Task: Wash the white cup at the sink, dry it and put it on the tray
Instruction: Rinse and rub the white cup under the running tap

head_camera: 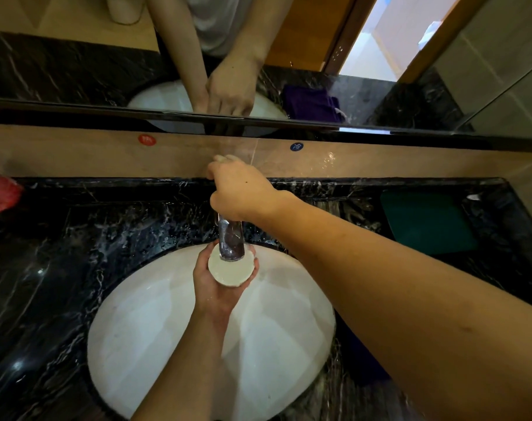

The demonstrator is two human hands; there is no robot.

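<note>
Cup under the spout, mouth up — tap hand beyond it.

Nearest me, my left hand point(220, 284) is wrapped around the white cup point(231, 268) from below, holding it over the sink point(131, 344) with its open mouth directly beneath the faucet point(230, 238) tip. Farther back my right hand point(239, 189) is closed over what I take to be the tap handle — it's hidden under my palm. The teal tray point(425, 220) lies well off to the right, on the right hand's side.
</note>
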